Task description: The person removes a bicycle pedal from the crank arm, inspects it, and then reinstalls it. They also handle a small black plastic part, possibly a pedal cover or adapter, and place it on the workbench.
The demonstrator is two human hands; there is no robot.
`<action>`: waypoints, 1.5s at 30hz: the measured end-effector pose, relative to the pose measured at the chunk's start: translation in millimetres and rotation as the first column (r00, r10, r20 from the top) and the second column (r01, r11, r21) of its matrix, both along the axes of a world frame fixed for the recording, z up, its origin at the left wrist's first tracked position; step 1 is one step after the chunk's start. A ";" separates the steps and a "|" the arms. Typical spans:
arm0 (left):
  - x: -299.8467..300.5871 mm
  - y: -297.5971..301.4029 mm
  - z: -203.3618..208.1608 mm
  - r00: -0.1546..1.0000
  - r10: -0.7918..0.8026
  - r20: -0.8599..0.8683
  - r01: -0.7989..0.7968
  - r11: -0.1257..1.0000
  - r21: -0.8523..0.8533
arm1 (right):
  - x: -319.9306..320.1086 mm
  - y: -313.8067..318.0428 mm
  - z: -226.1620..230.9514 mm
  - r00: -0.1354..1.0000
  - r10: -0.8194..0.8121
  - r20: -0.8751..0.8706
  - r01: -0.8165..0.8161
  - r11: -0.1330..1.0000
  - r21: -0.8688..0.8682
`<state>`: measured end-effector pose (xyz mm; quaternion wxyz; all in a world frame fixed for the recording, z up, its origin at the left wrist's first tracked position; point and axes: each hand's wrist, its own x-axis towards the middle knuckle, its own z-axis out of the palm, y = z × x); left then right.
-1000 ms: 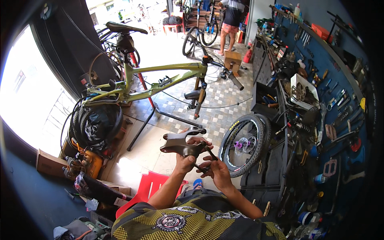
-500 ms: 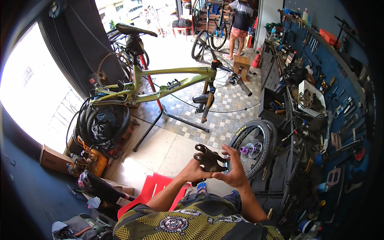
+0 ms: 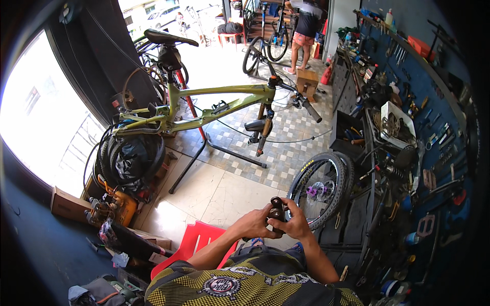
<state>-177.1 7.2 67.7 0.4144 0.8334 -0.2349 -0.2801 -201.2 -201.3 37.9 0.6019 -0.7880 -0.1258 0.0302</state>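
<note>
Close in front of my body, both hands grip a dark suspension rocker link with round bearing eyes (image 3: 276, 213). My left hand (image 3: 255, 223) is closed on its left side. On the other side, my right hand (image 3: 296, 222) wraps round it, the thumb pressed across the front. Much of the link is hidden by the fingers, and its round ends face up. Beyond my hands, a yellow-green bike frame (image 3: 219, 90) hangs on a work stand (image 3: 190, 160), with its saddle, fork and handlebar fitted and no wheels.
Two bike wheels (image 3: 326, 183) lean at the right, beside a cluttered workbench and a tool wall (image 3: 434, 112). A red plastic chair (image 3: 191, 239) stands by my left arm. Tyres (image 3: 122, 153) and an orange compressor (image 3: 122, 206) sit at the left. Another person (image 3: 305, 30) stands far off near a bike.
The rocker link has turned in my hands, from forked end showing to round ends facing up. My right hand has closed round it, and both hands are slightly farther right and closer together.
</note>
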 end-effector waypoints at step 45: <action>45.4 -15.1 -25.9 0.861 -0.066 -0.504 -0.434 0.418 -0.798 | -27.0 -10.3 -43.7 0.883 0.210 -0.420 0.034 0.863 0.504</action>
